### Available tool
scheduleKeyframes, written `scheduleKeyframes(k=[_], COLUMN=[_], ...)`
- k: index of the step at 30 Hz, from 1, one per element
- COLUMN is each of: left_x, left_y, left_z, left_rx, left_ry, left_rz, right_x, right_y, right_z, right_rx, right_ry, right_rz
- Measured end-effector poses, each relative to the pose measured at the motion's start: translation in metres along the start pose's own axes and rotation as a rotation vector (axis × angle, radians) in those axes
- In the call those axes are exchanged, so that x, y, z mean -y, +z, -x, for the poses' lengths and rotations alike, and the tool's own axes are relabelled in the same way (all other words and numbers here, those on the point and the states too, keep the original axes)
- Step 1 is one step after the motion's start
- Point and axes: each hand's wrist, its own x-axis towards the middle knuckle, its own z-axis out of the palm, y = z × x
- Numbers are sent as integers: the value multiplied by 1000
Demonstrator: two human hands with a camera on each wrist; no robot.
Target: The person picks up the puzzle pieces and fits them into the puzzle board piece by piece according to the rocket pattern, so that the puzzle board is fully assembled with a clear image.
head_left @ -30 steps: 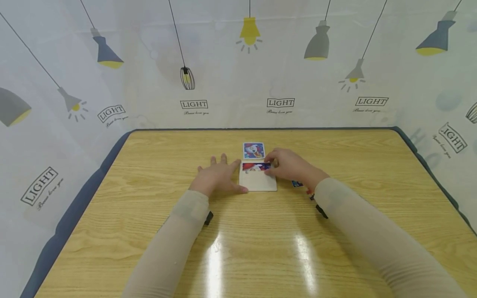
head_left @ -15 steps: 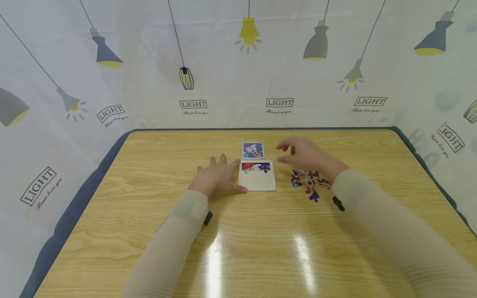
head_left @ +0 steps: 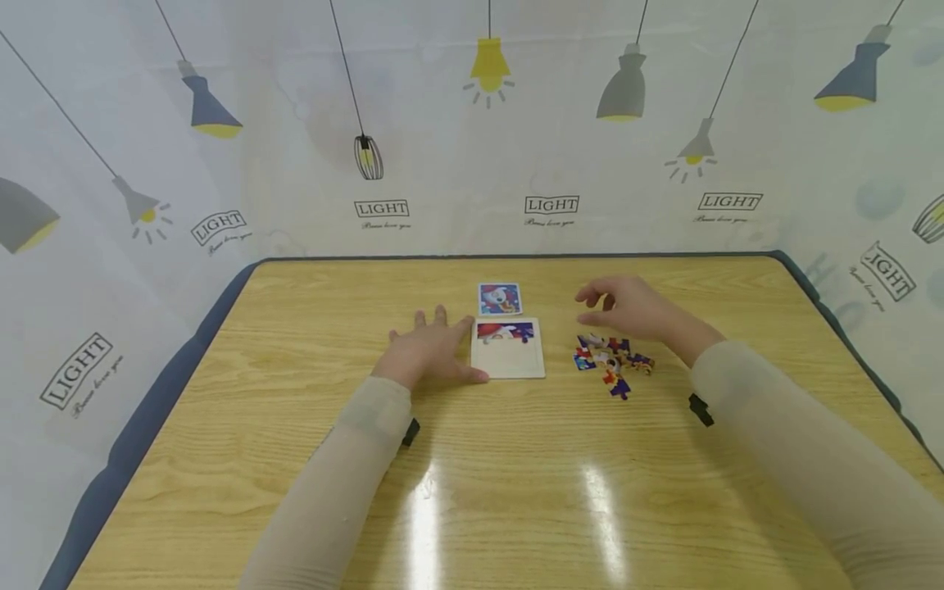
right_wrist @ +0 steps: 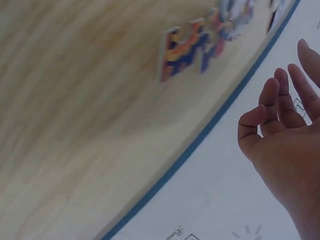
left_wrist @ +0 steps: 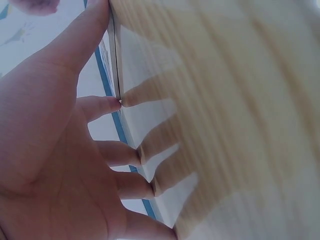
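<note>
Clerk: First entry, the tray [head_left: 509,362]?

Keeper: One, pale, roughly square, flat on the wooden surface [head_left: 295,475]. Fitted pieces [head_left: 500,330] in red, white and dark blue fill its far end; the nearer part is bare.

Clerk: The card [head_left: 499,300]?

Keeper: One, printed in like colours, lying just beyond the tray's far edge. Whether the two touch cannot be told.

Clerk: Loose stock?

Keeper: One heap [head_left: 606,358] of mixed-colour pieces, some overlapping, right of the tray and apart from it. Exact count cannot be told.

Clerk: Left hand [head_left: 429,348]?

Keeper: Fingers spread wide; thumb and forefinger at the tray's left edge, other fingertips touching the surface.

Clerk: Right hand [head_left: 636,308]?

Keeper: Raised just beyond the heap, fingers loosely bent, thumb parted from them, holding nothing.

Clerk: Sundries?

Keeper: Sleeves [head_left: 335,492], two, pale. Wall [head_left: 442,106], white, printed with hanging lamps and the word LIGHT.
</note>
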Motion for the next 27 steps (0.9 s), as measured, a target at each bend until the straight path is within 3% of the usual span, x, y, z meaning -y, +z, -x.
scheduleKeyframes(k=[10,20,27], left_x=[-1,0,-1], left_y=[1,2,1], left_z=[-1,-2,1], left_rx=[1,1,-3], left_ry=[-7,-10,-9], left_rz=[-11,-16,-9], right_x=[-31,-35,-43], right_y=[16,21,22], right_z=[8,2,-2], right_rx=[84,78,76], right_ry=[90,153,138], right_rz=[-56,-108,-114])
